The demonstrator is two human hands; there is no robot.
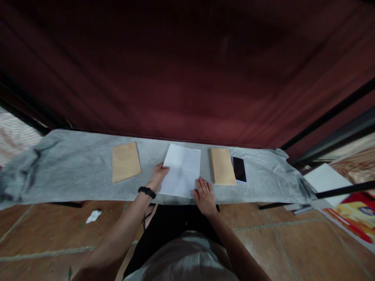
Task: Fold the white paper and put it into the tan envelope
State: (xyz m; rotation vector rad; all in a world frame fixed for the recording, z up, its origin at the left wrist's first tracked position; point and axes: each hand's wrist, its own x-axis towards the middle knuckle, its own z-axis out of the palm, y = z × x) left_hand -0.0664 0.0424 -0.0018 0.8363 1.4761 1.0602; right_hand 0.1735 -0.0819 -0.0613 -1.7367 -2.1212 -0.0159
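Observation:
A white creased sheet of paper (183,169) lies on the grey cloth-covered table (73,168) in front of me. My left hand (158,174), with a black band on its wrist, rests at the sheet's left edge, fingers curled against the paper. My right hand (204,192) lies flat with fingers spread at the sheet's lower right corner. A brown envelope (125,161) sits to the left of the sheet. A stack of brown envelopes (222,166) sits to the right, beside a black phone (239,169).
A dark red curtain (187,70) hangs behind the table. Black metal bars (331,113) run at the right. White and coloured papers (348,195) lie at the far right. A scrap of white paper (93,216) lies on the tiled floor.

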